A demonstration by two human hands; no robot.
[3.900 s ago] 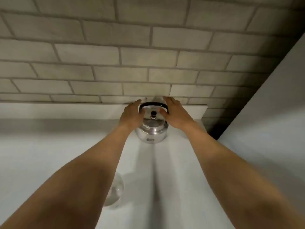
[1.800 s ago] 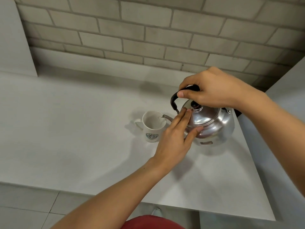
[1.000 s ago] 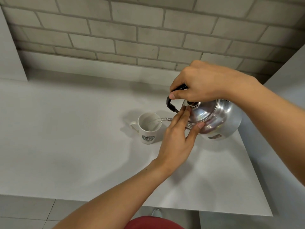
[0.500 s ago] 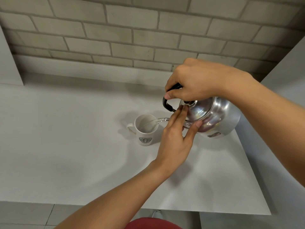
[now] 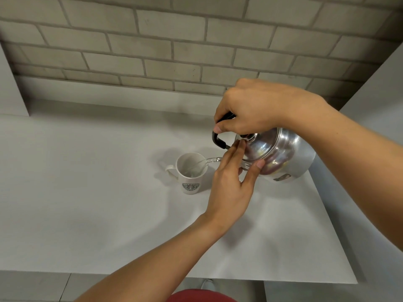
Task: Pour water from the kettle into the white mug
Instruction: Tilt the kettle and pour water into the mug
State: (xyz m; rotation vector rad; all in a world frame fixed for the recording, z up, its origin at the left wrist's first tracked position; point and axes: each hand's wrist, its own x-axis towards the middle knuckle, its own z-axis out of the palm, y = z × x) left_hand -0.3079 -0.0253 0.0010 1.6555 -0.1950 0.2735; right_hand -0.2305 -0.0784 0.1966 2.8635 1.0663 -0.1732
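On the white mug [image 5: 191,173], a green round logo [image 5: 191,187]

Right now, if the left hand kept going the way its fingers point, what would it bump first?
It is already there: the left hand has its fingers against the kettle lid. Pushing on would just press the lid, probably toward the right hand on the handle.

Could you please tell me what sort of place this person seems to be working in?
Probably a plain kitchen or pantry corner: a white counter runs along a grey brick wall, and on it stands a white mug receiving water from a steel kettle.
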